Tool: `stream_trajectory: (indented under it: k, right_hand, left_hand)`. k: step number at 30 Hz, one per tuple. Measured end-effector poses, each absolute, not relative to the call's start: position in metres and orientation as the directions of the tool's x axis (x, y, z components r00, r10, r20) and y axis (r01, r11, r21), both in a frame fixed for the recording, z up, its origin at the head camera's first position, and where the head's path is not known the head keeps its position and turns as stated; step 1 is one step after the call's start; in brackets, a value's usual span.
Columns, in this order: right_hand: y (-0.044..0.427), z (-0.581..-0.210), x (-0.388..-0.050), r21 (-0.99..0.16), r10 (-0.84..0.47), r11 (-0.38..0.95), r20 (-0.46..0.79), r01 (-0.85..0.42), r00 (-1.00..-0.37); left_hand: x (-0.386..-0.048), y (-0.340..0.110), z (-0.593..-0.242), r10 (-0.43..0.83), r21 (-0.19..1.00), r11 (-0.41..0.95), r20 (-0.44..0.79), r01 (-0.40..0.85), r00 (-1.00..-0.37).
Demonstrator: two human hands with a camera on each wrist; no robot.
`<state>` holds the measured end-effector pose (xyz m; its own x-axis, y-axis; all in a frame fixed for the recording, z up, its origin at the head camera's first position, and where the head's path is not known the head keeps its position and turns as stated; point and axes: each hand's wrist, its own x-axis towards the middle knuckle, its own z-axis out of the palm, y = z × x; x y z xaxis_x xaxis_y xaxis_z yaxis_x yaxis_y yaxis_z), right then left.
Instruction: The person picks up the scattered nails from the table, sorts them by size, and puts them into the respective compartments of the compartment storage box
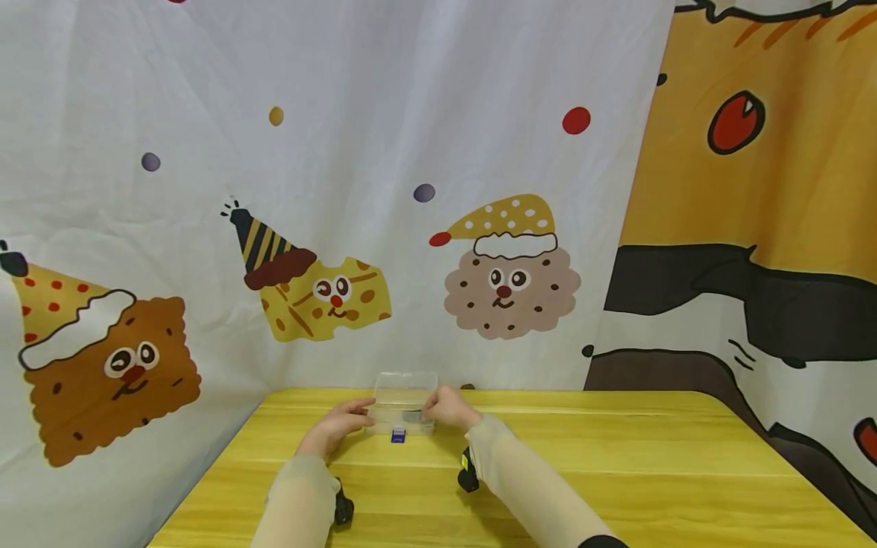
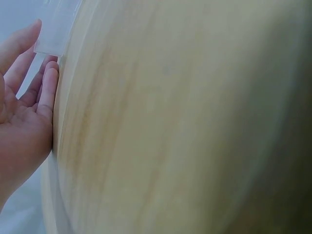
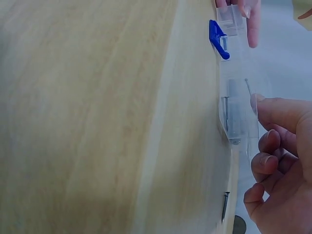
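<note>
A clear plastic box (image 1: 384, 428) with its lid (image 1: 406, 387) raised stands near the far edge of the table. On its front sits a blue latch (image 1: 398, 436). My left hand (image 1: 336, 426) holds the box's left end, thumb and fingers on different sides of the corner. At the right end, my right hand (image 1: 448, 407) is over the box, its fingertips pinching what looks like a thin nail (image 3: 248, 87). Through the clear wall, another nail (image 3: 225, 113) shows inside the box. The right fingertips partly hide behind the box's clear plastic.
One more nail (image 3: 225, 207) is by the table edge, beside the right hand in the right wrist view. The wooden table (image 1: 617, 472) runs up to a printed curtain (image 1: 411, 91) behind it. A dark round spot (image 3: 239, 225) shows past the edge.
</note>
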<state>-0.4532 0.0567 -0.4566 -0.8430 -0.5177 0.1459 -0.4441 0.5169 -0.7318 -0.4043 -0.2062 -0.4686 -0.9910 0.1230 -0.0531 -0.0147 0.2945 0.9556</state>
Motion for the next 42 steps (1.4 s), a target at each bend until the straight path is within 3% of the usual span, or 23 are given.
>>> stream_trajectory:
  k: [13,30,42]
  right_hand:
    - [0.063,-0.447,-0.443,-0.736,-0.502,0.527,0.134,-0.426,-0.854]
    - [0.101,-0.429,-0.447,-0.776,-0.383,0.507,0.188,-0.376,-0.905]
    - [0.127,-0.461,-0.449,-0.783,-0.312,0.520,0.197,-0.341,-0.929]
  left_hand:
    - [-0.405,-0.203,-0.469,0.145,0.957,0.291,-0.045,-0.001,-0.988]
    - [-0.404,-0.205,-0.469,0.112,0.969,0.247,-0.020,0.008,-0.994]
    - [-0.401,-0.204,-0.467,0.115,0.961,0.278,-0.023,0.010,-0.993]
